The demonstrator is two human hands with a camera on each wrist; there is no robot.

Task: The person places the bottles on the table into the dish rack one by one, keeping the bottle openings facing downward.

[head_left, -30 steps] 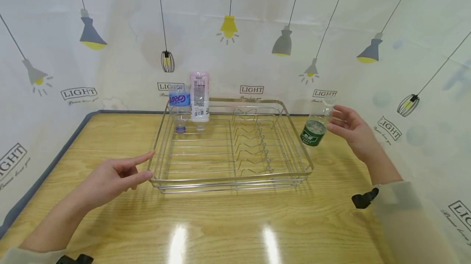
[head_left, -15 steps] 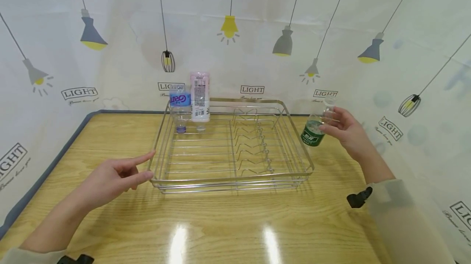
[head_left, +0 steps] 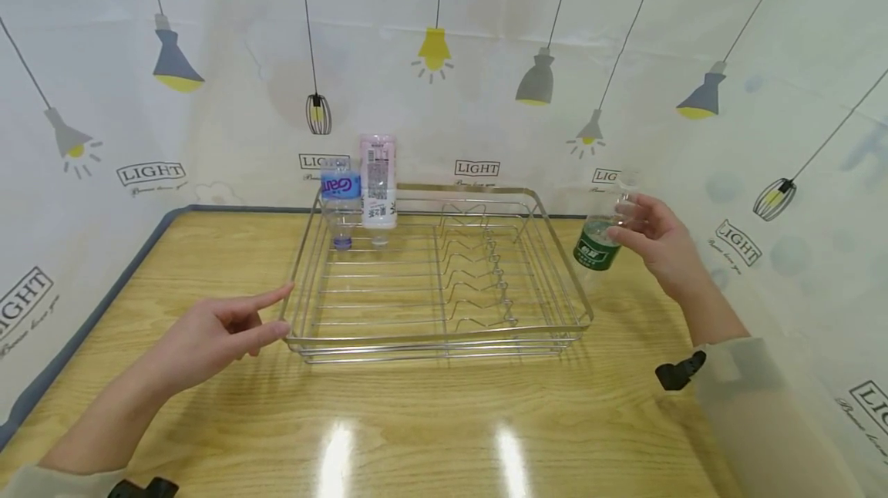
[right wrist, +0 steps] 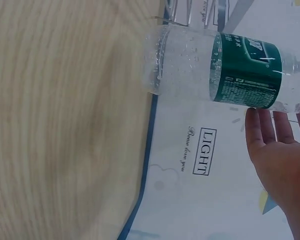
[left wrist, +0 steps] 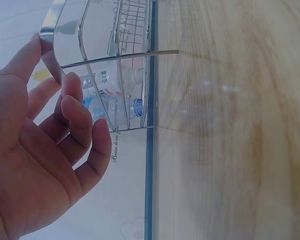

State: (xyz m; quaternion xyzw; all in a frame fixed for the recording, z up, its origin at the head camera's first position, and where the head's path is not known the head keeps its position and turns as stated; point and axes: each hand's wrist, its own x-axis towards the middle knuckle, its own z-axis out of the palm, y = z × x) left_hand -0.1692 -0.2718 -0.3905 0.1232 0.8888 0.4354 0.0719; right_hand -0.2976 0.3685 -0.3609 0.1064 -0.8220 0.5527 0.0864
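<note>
My right hand (head_left: 659, 251) pinches a clear plastic bottle (head_left: 597, 245) with a green label between thumb and fingers, just right of the rack. In the right wrist view the fingertips of my right hand (right wrist: 285, 145) lie at the label's upper end of the bottle (right wrist: 247, 70), whose base is close to the table. My left hand (head_left: 208, 340) touches the left front corner of a metal wire dish rack (head_left: 444, 338). The left wrist view has its index finger on the flat metal rim (left wrist: 47, 35), the other fingers loosely bent.
Inside the rack's back left, a blue-labelled bottle (head_left: 340, 193) and a pink-and-white bottle (head_left: 378, 182) stand upside down, caps low. Wire dividers (head_left: 479, 274) fill the rack's right part. Behind the wooden table (head_left: 416, 429) hangs a lamp-printed cloth (head_left: 486, 35).
My right hand has closed in on the green-labelled bottle, its thumb now over the label's edge, and the bottle has shifted slightly up and right. My left hand and the rack stay put.
</note>
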